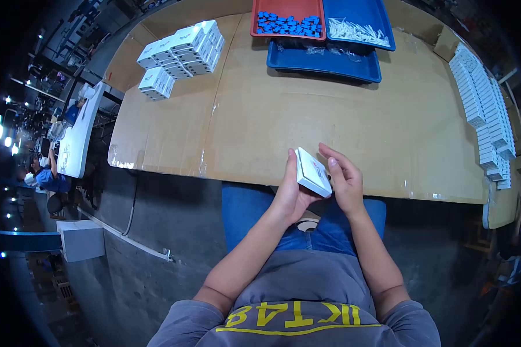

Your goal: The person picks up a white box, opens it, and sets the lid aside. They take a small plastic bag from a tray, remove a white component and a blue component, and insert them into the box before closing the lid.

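Note:
A flat white box (314, 173) is held just in front of the near table edge, over my lap. My left hand (290, 196) is closed around its left side, thumb along the edge and fingers beneath, partly hidden. Beside the box on the right, my right hand (346, 180) has its fingers apart and slightly bent, with the fingertips close to the box's right edge. The box is tilted, its broad face turned up, and a small reddish mark shows on that face.
Stacked white boxes (182, 49) stand at the table's far left. A red tray (260, 29) of blue parts and a blue tray (388, 40) of white pieces sit over another blue tray (324, 72). Long rows of white boxes (483, 107) line the right. A person (53, 180) sits far left.

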A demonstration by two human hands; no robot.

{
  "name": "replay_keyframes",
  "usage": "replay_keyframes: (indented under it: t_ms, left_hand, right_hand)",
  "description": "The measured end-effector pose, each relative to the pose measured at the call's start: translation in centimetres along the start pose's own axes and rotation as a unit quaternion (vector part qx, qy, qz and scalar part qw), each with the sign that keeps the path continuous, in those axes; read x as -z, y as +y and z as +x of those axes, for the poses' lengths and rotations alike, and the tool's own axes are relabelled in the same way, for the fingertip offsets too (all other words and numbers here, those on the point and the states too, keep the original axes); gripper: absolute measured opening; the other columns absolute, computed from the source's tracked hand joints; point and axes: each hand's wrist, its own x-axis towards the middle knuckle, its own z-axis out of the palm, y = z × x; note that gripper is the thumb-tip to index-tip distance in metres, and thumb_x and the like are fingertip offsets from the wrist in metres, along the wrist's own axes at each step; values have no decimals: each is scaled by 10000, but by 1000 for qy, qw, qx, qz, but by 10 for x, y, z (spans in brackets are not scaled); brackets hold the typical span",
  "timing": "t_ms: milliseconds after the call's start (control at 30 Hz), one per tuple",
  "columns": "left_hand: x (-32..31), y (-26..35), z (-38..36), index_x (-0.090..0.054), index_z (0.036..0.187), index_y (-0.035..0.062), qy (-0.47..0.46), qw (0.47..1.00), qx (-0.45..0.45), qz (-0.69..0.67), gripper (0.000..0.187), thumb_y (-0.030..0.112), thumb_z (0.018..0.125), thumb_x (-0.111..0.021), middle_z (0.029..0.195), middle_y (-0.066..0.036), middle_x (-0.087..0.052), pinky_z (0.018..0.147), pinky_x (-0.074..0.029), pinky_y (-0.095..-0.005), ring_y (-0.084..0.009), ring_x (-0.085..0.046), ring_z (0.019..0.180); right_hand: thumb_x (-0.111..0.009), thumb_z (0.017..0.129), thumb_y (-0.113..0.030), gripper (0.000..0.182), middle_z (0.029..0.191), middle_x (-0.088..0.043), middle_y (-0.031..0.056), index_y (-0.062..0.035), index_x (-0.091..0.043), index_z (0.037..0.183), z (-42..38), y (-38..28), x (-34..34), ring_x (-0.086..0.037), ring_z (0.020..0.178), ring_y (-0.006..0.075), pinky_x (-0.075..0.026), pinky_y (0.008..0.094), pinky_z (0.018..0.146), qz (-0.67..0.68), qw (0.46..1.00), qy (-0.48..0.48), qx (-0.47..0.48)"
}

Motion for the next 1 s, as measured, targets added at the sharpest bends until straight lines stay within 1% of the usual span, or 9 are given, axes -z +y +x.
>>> replay_keyframes:
  t_ms: [100, 133, 267, 367, 467, 600, 833, 867, 1000]
  left_hand:
    - [6, -10, 7, -456, 1464, 71, 9, 982, -156, 107, 666, 611, 1099, -320, 1253, -125, -639, 977, -549, -428, -240, -653, 1137]
    - [9, -11, 6, -334, 1578, 28, -10, 973, -197, 121, 659, 449, 1087, -459, 1372, -151, -575, 1074, -489, -419, -270, -602, 1239]
    - [11, -9, -3, -210, 1638, 1, -59, 828, -396, 393, 919, 312, 903, -665, 1549, -230, -388, 1206, -329, -446, -354, -444, 1412]
    - [11, -6, -6, -158, 1640, -18, -92, 722, -476, 493, 975, 459, 944, -647, 1528, -221, -431, 1206, -335, -431, -313, -458, 1413]
    - [4, -16, -6, -274, 1590, -49, -84, 739, -505, 437, 945, 568, 955, -604, 1471, -266, -439, 1167, -355, -474, -407, -473, 1347]
    - [-3, -18, -1, -437, 1458, -78, -20, 689, -568, 450, 1030, 791, 910, -528, 1350, -268, -514, 1060, -432, -460, -383, -530, 1233]
    - [-3, -25, -1, -497, 1381, -90, -40, 730, -583, 355, 782, 546, 928, -543, 1297, -260, -547, 975, -493, -434, -350, -594, 1125]
    - [-3, -26, -4, -465, 1387, -95, -25, 739, -561, 372, 833, 589, 911, -467, 1275, -208, -554, 1028, -466, -401, -273, -579, 1168]
    - [-4, -29, -6, -481, 1369, -88, -41, 768, -548, 329, 820, 589, 907, -468, 1261, -205, -564, 1003, -472, -393, -270, -579, 1143]
  right_hand:
    - [-546, 1105, -263, 390, 1294, -693, 119, 25, -654, 1345, -2, 10, 9, -644, 1177, 172, -495, 305, 1012, -8, 998, 10, -55]
    - [-545, 1105, -284, 404, 1270, -696, 106, 18, -651, 1351, -4, 7, 11, -646, 1156, 166, -501, 304, 995, -9, 997, 0, -83]
    - [-552, 1097, -370, 469, 1190, -701, 64, -5, -634, 1380, -19, -38, 2, -646, 1083, 144, -516, 304, 939, 80, 973, -31, -215]
    - [-620, 1066, -361, 506, 1170, -698, 64, 5, -601, 1414, -28, -40, -5, -639, 1056, 129, -516, 294, 924, 145, 966, -27, -211]
    - [-657, 1048, -267, 508, 1230, -683, 115, 33, -551, 1444, -36, -52, -15, -640, 1084, 133, -522, 289, 949, 107, 979, -8, -174]
    - [-643, 1047, -182, 514, 1293, -678, 150, 34, -491, 1488, -46, -69, -32, -640, 1184, 164, -510, 306, 1015, 147, 979, 35, -136]
    - [-601, 1065, -141, 493, 1366, -645, 180, 75, -498, 1496, -58, -69, -38, -620, 1216, 166, -507, 308, 1026, 77, 995, 16, -57]
    - [-586, 1074, -144, 479, 1383, -644, 170, 69, -502, 1495, -59, -68, -39, -604, 1243, 166, -488, 309, 1045, 66, 997, 20, -44]
    - [-554, 1096, -198, 471, 1328, -672, 131, 47, -515, 1496, -59, -62, -34, -612, 1198, 158, -482, 295, 1023, 42, 999, -4, -29]
